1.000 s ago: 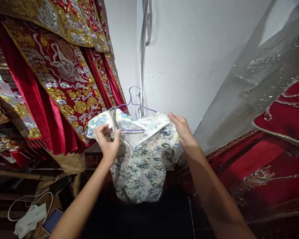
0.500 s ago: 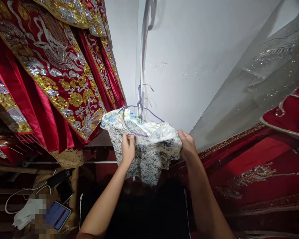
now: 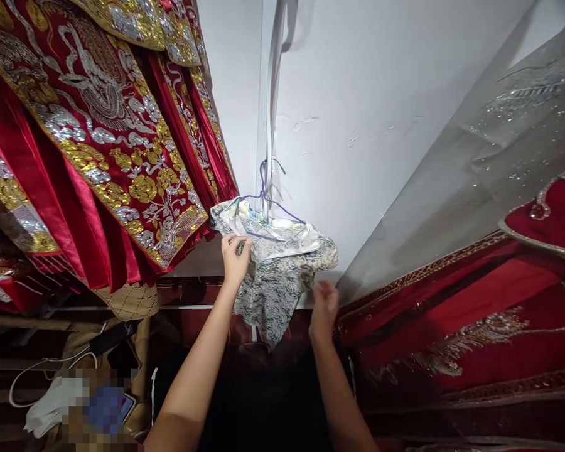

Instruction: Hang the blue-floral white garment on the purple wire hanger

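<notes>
A patterned blouse [image 3: 273, 282], whitish with grey-blue print, hangs on a thin purple hanger [image 3: 282, 210] in front of the white wall. My left hand [image 3: 235, 256] is at the blouse's left front, thumb and forefinger pinched on the cloth near the neckline. The hanger's lower bar crosses just beside those fingers. My right hand [image 3: 324, 306] is just below the blouse's right sleeve, its fingers smeared by motion. Whether it touches the cloth I cannot tell.
Red costumes [image 3: 122, 150] with gold and silver embroidery hang at left. A sheer sparkly cloth [image 3: 452, 182] and a red beaded garment [image 3: 480, 295] hang at right. A wooden seat [image 3: 144, 351] at lower left holds a cable, a white item and a phone.
My right hand has let go of the blouse's right shoulder and moved down and left. The blouse hangs looser, its left shoulder shifted right. My left hand has moved slightly up and left.
</notes>
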### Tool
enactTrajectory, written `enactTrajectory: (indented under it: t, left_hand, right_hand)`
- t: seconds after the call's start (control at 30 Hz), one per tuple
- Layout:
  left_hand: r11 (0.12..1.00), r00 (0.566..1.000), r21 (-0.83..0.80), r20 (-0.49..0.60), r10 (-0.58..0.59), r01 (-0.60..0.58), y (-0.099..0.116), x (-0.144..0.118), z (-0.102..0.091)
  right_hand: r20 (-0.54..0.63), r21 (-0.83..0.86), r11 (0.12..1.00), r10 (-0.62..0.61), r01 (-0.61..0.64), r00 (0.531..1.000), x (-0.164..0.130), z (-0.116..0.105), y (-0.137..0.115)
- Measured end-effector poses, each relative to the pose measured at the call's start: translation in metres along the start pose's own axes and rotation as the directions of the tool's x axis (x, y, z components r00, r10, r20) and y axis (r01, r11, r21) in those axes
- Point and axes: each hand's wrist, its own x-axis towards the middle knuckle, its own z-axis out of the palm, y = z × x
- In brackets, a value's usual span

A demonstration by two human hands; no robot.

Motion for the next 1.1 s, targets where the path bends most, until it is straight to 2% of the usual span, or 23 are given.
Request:
enactTrajectory:
  t: [0.07, 0.17, 0.3, 0.43, 0.5, 0.63, 0.67, 0.8, 0.87, 0.93, 1.03, 1.1]
  left_hand:
    - [0.999, 0.998, 0.029, 0.059, -0.027, 0.025, 0.001, 0.007, 0.007]
    - [0.995, 0.991, 0.001, 0.095, -0.095, 0.096, 0.000, 0.002, 0.007]
    - [0.971, 0.992, -0.208, 0.073, -0.105, 0.118, 0.007, -0.037, -0.012]
    - [0.887, 0.965, -0.380, 0.092, -0.247, 0.263, 0.025, -0.080, -0.033]
    - [0.854, 0.951, -0.419, 0.116, -0.285, 0.307, 0.032, -0.093, -0.041]
    - [0.824, 0.951, -0.477, 0.115, -0.286, 0.306, 0.040, -0.103, -0.053]
    - [0.819, 0.951, -0.486, 0.122, -0.283, 0.306, 0.043, -0.103, -0.056]
    - [0.775, 0.940, -0.533, 0.173, -0.294, 0.341, 0.056, -0.102, -0.067]
    - [0.751, 0.934, -0.557, 0.175, -0.312, 0.355, 0.061, -0.101, -0.072]
    - [0.759, 0.938, -0.555, 0.144, -0.316, 0.341, 0.060, -0.101, -0.073]
    - [0.806, 0.951, -0.523, 0.032, -0.306, 0.277, 0.045, -0.109, -0.067]
    - [0.824, 0.949, -0.484, 0.048, -0.312, 0.295, 0.031, -0.120, -0.057]
  right_hand:
    - [0.129, -0.022, 0.997, 0.079, -0.076, 0.989, -0.020, 0.007, 0.010]
    - [0.331, -0.054, 0.989, 0.146, -0.135, 0.932, -0.035, 0.018, 0.015]
    - [0.502, -0.148, 0.978, 0.204, -0.149, 0.840, -0.040, 0.031, 0.012]
    - [0.628, -0.219, 0.970, 0.224, -0.107, 0.746, -0.048, 0.045, 0.008]
    - [0.655, -0.242, 0.967, 0.226, -0.084, 0.721, -0.053, 0.050, 0.005]
    - [0.592, -0.259, 0.965, 0.188, -0.036, 0.784, -0.059, 0.054, -0.002]
    - [0.599, -0.253, 0.967, 0.175, -0.023, 0.782, -0.061, 0.053, -0.005]
    - [0.698, -0.195, 0.981, 0.131, 0.011, 0.704, -0.067, 0.052, -0.027]
    - [0.722, -0.170, 0.985, 0.107, 0.025, 0.683, -0.071, 0.052, -0.039]
    - [0.730, -0.162, 0.987, 0.111, 0.012, 0.674, -0.072, 0.049, -0.047]
    - [0.716, -0.149, 0.986, 0.159, -0.074, 0.679, -0.074, 0.043, -0.054]
    - [0.716, -0.131, 0.981, 0.194, -0.144, 0.670, -0.076, 0.038, -0.056]
